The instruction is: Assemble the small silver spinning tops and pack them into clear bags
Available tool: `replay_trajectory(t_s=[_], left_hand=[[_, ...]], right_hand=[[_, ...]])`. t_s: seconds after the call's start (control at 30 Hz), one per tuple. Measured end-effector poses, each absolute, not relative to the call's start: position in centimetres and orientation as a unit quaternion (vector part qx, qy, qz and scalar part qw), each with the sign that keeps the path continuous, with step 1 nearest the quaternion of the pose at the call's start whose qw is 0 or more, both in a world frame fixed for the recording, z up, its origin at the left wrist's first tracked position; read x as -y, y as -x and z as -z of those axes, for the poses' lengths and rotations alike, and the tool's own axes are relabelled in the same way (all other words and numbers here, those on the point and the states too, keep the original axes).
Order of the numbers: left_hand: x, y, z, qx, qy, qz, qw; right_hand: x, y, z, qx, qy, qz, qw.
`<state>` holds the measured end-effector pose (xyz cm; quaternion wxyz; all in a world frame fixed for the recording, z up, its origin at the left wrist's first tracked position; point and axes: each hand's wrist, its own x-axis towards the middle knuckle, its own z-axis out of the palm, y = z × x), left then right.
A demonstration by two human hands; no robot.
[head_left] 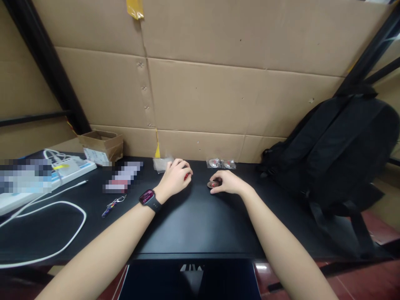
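My left hand [177,178], with a dark smartwatch [147,197] on its wrist, is closed over a small red thing [186,176]. The fingers hide most of it, so its kind is unclear. My right hand [229,182] pinches the edge of a small round dark disc [210,184] with a red mark, held low over the black tabletop [196,225]. Behind my right hand lie two clear packets [214,163] with round pieces that have red marks. A clear plastic bag [161,165] lies just behind my left hand.
On the right stands a black backpack [346,141]. To the left are an open cardboard box [104,146], a blurred-out flat item [125,177], a keychain [113,205], a white power strip [75,168] and a looped white cable [83,216]. A cardboard wall [212,96] closes the back.
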<state>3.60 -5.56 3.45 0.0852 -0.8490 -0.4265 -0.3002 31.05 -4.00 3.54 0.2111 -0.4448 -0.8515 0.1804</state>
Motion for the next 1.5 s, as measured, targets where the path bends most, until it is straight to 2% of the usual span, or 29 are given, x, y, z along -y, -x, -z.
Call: replay_trajectory(t_s=[0.13,0.27,0.47,0.77,0.87,0.97,1.13,1.2,1.5], left_hand=[[5.6,-3.9,-3.3,0.415,0.852,0.316,0.054],[5.7,-4.5,-3.1,0.386,0.863,0.327,-0.015],[5.9,-5.1,-3.0,0.325,0.867,0.347,-0.152],[5.8,-5.6,-3.1,0.295,0.797,0.414,-0.325],[5.3,-5.7,-2.6,0.302,0.778,0.426,-0.349],[4.9,-5.5,-2.4,0.331,0.783,0.421,-0.316],[5.8,-4.9,-3.4,0.389,0.84,0.356,-0.128],[6.3,-4.9,-3.9,0.393,0.854,0.33,-0.083],[6.0,-4.1,-4.3,0.431,0.848,0.307,0.008]], right_hand=[[3.7,-30.5,-2.5,0.832,0.458,-0.207,0.235],[4.0,-30.1,-2.7,0.814,0.418,-0.303,0.266],[5.2,-29.1,-3.9,0.749,0.359,-0.426,0.359],[6.0,-26.8,-3.6,0.638,0.326,-0.508,0.477],[6.3,-26.5,-3.8,0.644,0.323,-0.509,0.471],[6.8,-26.4,-3.9,0.69,0.307,-0.497,0.427],[6.9,-25.8,-3.2,0.735,0.313,-0.445,0.406],[6.7,-25.5,-2.9,0.738,0.315,-0.434,0.411],[6.2,-25.0,-2.4,0.723,0.356,-0.405,0.432]])
